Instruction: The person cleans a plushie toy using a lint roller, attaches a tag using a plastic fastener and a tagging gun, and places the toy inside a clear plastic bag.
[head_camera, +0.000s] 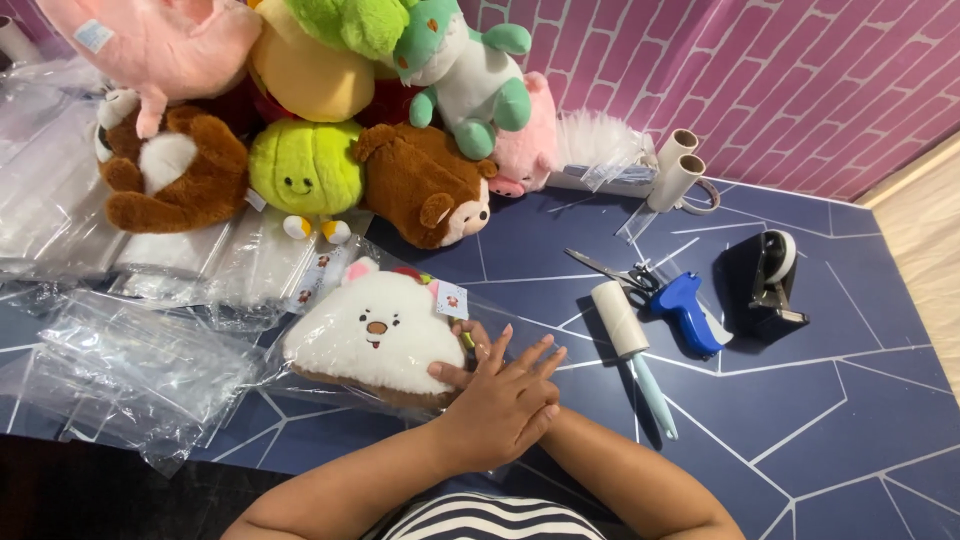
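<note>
A white plush toy (375, 335) with a small face lies inside a clear plastic bag (325, 392) on the dark blue table (820, 400). My left hand (510, 400) lies flat with its fingers spread at the bag's right end. It crosses over my right hand (478, 340), which is mostly hidden beneath it. Only a few right fingertips and the thumb show, touching the bag beside the plush. A small card tag (452, 299) sits by the toy's top.
Several plush toys (420, 185) are piled at the back against a pink brick wall. Stacks of clear bags (130, 370) cover the left. To the right lie a lint roller (625, 325), scissors (608, 270), a blue tagging gun (688, 310), a black tape dispenser (765, 275) and white rolls (675, 170).
</note>
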